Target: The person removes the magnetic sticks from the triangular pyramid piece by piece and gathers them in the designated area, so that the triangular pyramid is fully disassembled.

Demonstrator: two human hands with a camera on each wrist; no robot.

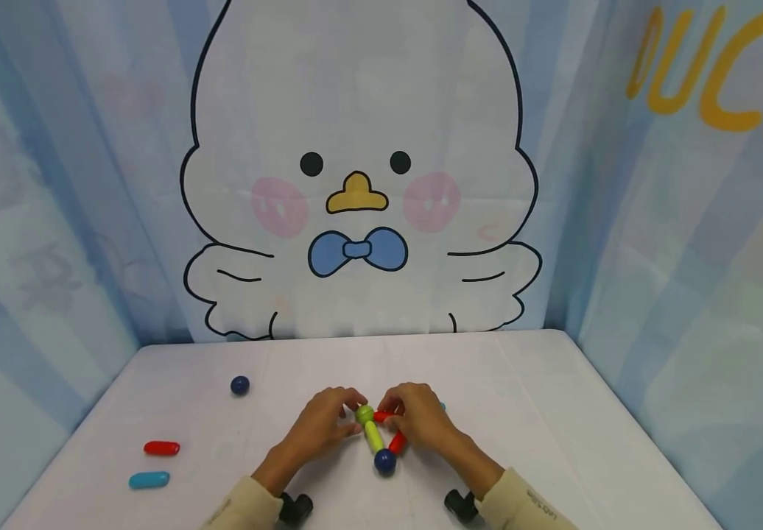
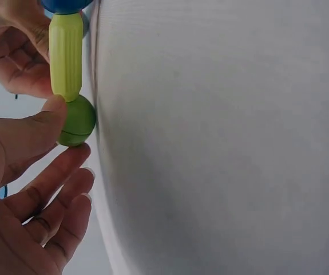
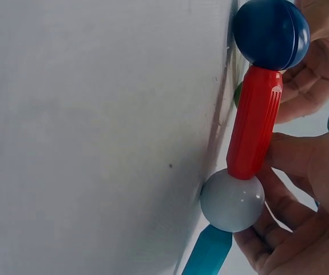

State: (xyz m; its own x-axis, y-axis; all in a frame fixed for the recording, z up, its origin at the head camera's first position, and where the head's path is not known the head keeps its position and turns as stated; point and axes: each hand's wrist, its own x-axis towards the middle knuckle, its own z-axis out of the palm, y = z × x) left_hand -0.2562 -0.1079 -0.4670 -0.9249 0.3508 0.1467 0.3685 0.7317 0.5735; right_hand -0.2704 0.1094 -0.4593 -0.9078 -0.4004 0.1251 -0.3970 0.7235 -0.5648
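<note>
My left hand (image 1: pixel 322 423) pinches a green ball (image 1: pixel 364 414) between thumb and fingers. A yellow-green rod (image 1: pixel 374 436) joins this ball to a dark blue ball (image 1: pixel 385 462). From the blue ball a red rod (image 3: pixel 254 123) runs to a pale grey ball (image 3: pixel 233 199), which the right hand hides in the head view. Another red rod (image 1: pixel 383 417) extends from the green ball toward my right hand (image 1: pixel 417 416), whose thumb and fingers grip it near its end. Beyond the grey ball a teal rod (image 3: pixel 209 252) sticks out.
On the left of the white table (image 1: pixel 540 456) lie a loose red rod (image 1: pixel 161 448) and a blue rod (image 1: pixel 149 480). A loose dark blue ball (image 1: pixel 240 386) sits farther back. Printed curtains (image 1: pixel 37 221) hang around the table's back and sides.
</note>
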